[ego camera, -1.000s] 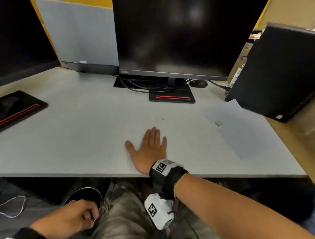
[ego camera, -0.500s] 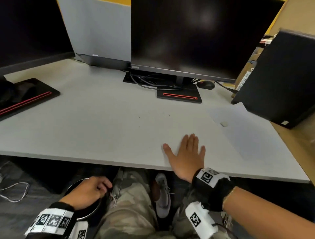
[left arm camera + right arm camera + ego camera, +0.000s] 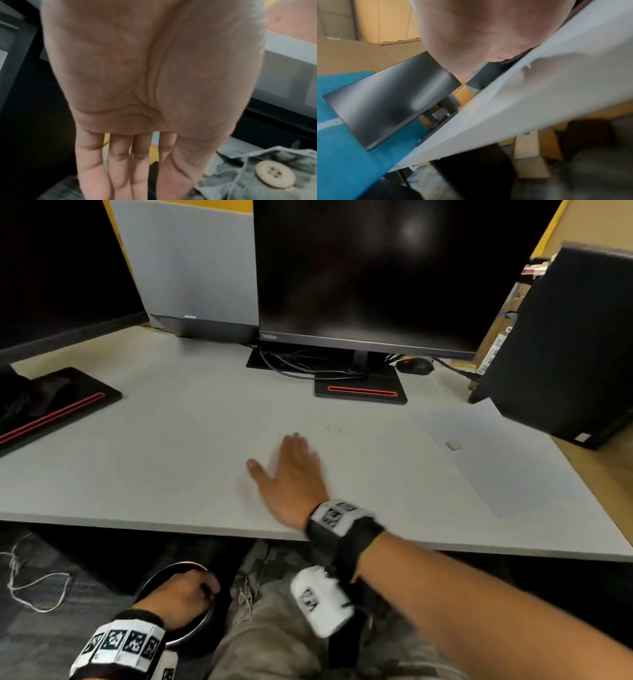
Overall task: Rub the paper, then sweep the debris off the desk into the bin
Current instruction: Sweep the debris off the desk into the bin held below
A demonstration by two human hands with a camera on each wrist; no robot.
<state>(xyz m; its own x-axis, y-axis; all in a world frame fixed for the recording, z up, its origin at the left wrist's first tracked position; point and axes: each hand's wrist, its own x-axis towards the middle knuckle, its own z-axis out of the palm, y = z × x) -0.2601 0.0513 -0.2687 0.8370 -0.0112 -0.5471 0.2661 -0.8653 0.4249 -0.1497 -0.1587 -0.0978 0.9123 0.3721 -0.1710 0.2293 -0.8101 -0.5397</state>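
My right hand [image 3: 291, 470] lies flat and open on the grey desk [image 3: 171, 457], fingers together, blurred by motion. Tiny dark debris specks [image 3: 334, 429] are scattered just beyond and right of its fingertips. A white sheet of paper [image 3: 507, 470] lies at the desk's right end with a small white eraser [image 3: 454, 444] on it. Below the desk edge my left hand [image 3: 181, 594] grips the metal rim of a round dark bin [image 3: 186, 563] beside my knee. The left wrist view shows mostly palm and fingers [image 3: 92, 169].
A monitor [image 3: 370, 275] with a red-striped base [image 3: 361, 392] and cables stands at the back. A black computer case [image 3: 561, 344] stands at the right, touching the paper's far corner. A second black stand [image 3: 58, 405] sits left. A mouse [image 3: 414, 367] lies behind.
The right hand slid right and toward the near edge, then back left and farther onto the desk, close to the specks. The left hand keeps its hold on the bin rim.
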